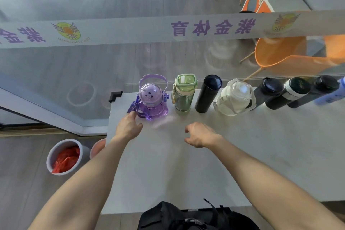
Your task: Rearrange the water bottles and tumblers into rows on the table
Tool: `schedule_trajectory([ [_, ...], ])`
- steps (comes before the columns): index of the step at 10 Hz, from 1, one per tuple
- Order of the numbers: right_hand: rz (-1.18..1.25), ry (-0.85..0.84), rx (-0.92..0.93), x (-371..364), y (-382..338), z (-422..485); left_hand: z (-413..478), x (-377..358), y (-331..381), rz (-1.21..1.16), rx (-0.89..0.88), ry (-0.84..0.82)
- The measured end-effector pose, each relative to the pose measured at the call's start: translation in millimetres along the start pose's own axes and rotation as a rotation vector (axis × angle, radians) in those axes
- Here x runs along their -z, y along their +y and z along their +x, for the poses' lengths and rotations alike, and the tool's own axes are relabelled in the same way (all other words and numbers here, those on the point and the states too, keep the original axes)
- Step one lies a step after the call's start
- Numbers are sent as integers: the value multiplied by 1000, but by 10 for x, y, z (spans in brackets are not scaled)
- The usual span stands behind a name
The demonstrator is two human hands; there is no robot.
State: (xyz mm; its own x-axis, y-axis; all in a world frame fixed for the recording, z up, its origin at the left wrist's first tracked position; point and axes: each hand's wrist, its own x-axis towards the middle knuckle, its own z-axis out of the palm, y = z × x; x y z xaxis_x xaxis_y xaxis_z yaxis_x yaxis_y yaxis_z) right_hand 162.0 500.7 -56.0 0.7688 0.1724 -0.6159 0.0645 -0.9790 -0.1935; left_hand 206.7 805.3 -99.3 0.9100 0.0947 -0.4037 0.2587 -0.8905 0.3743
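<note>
A row of bottles stands along the far edge of the pale table (186, 173). From left: a purple bottle with a cartoon face (151, 99), a green bottle (183, 92), a black tumbler (208, 93), a white round bottle (236, 97), three dark tumblers (267, 90) (291, 92) (317, 90), and a blue bottle (334, 93) at the frame's right edge. My left hand (128, 127) hovers just in front of the purple bottle, fingertips near its strap, holding nothing. My right hand (200, 134) is loosely curled over the table, empty.
A glass wall with a printed banner (186, 28) runs right behind the table's far edge. A bin with red contents (64, 157) sits on the floor to the left. An orange chair (280, 52) stands beyond the glass. A black bag (196, 218) lies at the near edge.
</note>
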Motion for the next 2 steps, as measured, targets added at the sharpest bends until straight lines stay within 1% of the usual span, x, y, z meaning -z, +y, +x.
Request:
schedule_trajectory([
  [1,-12,8,-2,-16,8,0,86,104,40,-45,-27,38],
  [2,-21,7,-30,-24,22,-8,105,98,56,25,-60,-40],
])
